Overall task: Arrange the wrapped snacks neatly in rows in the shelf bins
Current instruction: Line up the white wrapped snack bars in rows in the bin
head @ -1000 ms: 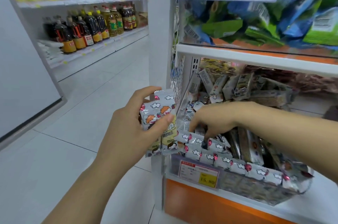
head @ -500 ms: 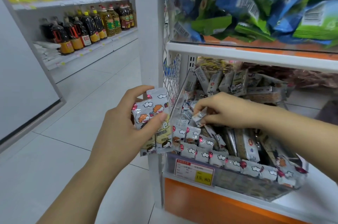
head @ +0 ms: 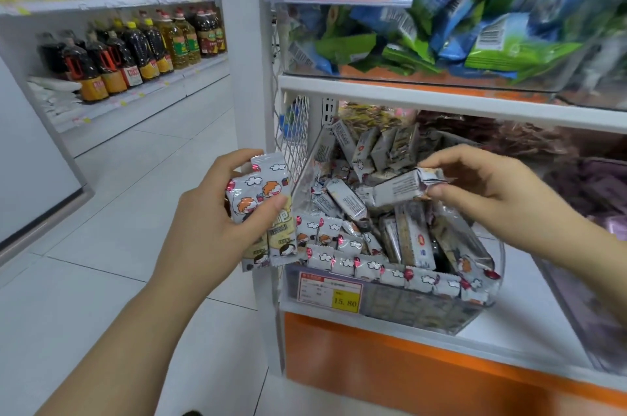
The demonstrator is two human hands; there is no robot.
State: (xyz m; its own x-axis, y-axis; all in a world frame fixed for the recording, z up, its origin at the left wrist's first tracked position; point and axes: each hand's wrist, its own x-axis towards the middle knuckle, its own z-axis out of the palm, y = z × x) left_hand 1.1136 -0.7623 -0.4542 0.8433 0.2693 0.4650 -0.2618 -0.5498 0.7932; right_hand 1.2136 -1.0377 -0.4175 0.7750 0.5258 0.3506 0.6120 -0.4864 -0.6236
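Now that the fingertips (head: pixel 441 192) of the right hand (head: pixel 485 191) pinch the crimped end of one snack bar (head: pixel 397 189), it hangs text side up above the clear bin (head: pixel 407 308), lifted from the jumble where that hand was digging a moment ago. The left hand (head: pixel 210 229) grips a stack of cartoon-printed packets (head: pixel 261 208) just beside the bin's left wall. A front row (head: pixel 373 268) is laid, but the middle looks unsorted, so much remains.

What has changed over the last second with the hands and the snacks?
The right hand, earlier digging down in the bin, has pinched one wrapped snack and lifted it out. The left hand still grips its stack of snacks beside the bin.
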